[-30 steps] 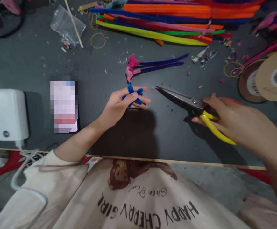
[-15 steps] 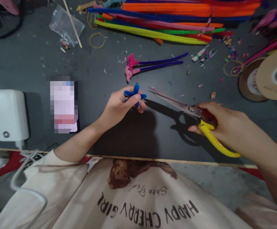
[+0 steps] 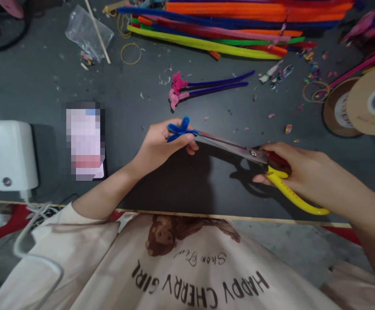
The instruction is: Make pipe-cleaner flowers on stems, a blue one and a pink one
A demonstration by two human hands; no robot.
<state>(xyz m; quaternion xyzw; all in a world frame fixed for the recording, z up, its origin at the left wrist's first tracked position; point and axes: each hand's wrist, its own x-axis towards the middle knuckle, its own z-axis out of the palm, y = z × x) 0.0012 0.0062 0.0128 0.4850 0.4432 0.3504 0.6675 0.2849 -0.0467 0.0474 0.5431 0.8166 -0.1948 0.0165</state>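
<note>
Between thumb and fingers, my left hand (image 3: pixel 164 144) pinches a blue pipe-cleaner flower (image 3: pixel 183 125) with several looped petals. My right hand (image 3: pixel 307 165) grips a pair of scissors (image 3: pixel 235 147) with yellow handles, one finger loop partly hidden by the hand. The scissor tips reach the right-hand end of the blue flower, and the blades look nearly closed there. Beyond my left hand lie two pipe-cleaner flowers, a hot-pink flower (image 3: pixel 178 82) and a light-pink flower (image 3: pixel 173 99), both on purple stems.
Bundled pipe cleaners (image 3: pixel 226 32) in several colours lie along the back. Ribbon spools (image 3: pixel 365 103) stand at right. At left are a phone (image 3: pixel 85 142), a white power bank (image 3: pixel 11 155) with a cable, and a plastic bag (image 3: pixel 89 34) under a stick. Scraps dot the dark table.
The scissors have moved left until their tips meet the blue flower, and the blades have drawn closer together. The flower has tilted in my left hand.
</note>
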